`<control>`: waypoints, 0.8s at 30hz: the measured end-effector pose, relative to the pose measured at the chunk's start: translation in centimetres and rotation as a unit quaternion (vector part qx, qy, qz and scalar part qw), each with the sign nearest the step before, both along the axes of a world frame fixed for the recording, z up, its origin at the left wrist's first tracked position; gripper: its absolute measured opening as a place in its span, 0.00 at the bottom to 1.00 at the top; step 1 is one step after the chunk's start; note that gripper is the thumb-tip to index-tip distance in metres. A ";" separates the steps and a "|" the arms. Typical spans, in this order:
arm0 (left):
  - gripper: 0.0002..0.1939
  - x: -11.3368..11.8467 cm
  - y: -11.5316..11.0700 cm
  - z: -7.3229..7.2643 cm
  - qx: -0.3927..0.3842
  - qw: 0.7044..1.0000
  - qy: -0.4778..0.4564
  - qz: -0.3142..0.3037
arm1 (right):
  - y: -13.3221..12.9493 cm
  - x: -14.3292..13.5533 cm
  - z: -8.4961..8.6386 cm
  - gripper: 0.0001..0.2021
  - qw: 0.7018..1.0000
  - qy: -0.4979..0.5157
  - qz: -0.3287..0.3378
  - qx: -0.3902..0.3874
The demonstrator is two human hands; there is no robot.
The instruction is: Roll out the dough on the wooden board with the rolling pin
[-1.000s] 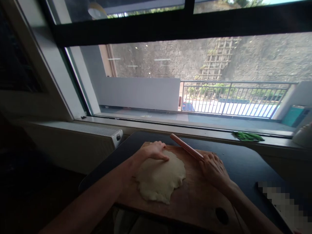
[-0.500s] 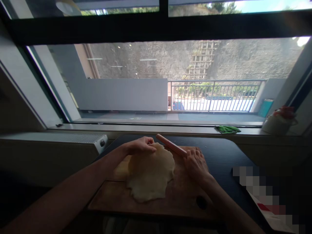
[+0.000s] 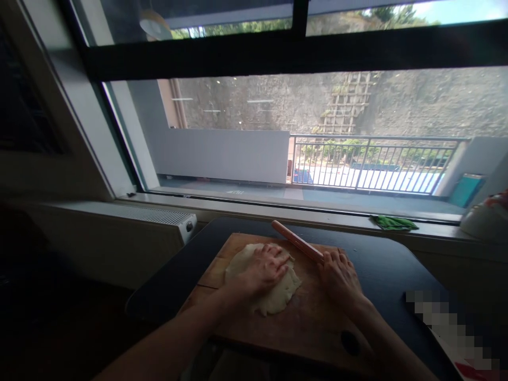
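A flat, pale sheet of dough [image 3: 242, 262] with a ragged edge lies on a wooden cutting board [image 3: 301, 328]. My left hand [image 3: 268, 267] rests palm down on top of the dough, fingers stretched out, and covers its middle. At the board's right side my right hand [image 3: 339, 272] is closed around the near end of a wooden rolling pin [image 3: 297, 242]. The pin slants away to the upper left, beyond the dough's far edge, and does not appear to touch it.
The board lies on a dark table [image 3: 170, 286]. A radiator [image 3: 178, 225] stands at the left under the window. On the sill are a green cloth [image 3: 394, 222] and a pale pot [image 3: 482, 219]. A partly blurred flat object [image 3: 444, 328] lies at the table's right.
My left hand has let go of the dough's lifted far edge and now lies flat on the sheet. My right hand keeps hold of the rolling pin. The view has swung left.
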State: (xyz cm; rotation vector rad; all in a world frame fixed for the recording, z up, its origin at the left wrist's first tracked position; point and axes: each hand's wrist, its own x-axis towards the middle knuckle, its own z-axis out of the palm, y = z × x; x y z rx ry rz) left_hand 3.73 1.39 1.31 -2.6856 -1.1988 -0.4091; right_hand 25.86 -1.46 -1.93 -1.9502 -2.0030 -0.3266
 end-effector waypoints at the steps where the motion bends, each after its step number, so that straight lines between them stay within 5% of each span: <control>1: 0.19 0.3 -0.2 -0.4 0.004 1.000 -0.002 0.009 | 0.0 0.0 0.0 0.14 1.000 0.001 0.001 -0.001; 7: 0.18 0.7 -0.7 0.6 0.006 0.999 0.019 0.035 | 1.2 0.8 1.4 0.13 0.997 0.026 0.061 -0.036; 12: 0.21 -2.5 -0.4 2.3 0.113 0.990 -0.024 0.077 | 2.4 -0.4 3.0 0.13 0.979 0.047 0.179 -0.082; 18: 0.17 -7.4 0.9 0.9 0.043 0.991 0.008 0.124 | 7.4 -4.9 3.8 0.14 0.966 0.044 0.227 -0.120; 24: 0.16 -8.5 0.6 0.3 0.081 0.984 -0.012 0.158 | 9.6 -7.4 3.5 0.17 0.976 0.024 0.198 -0.087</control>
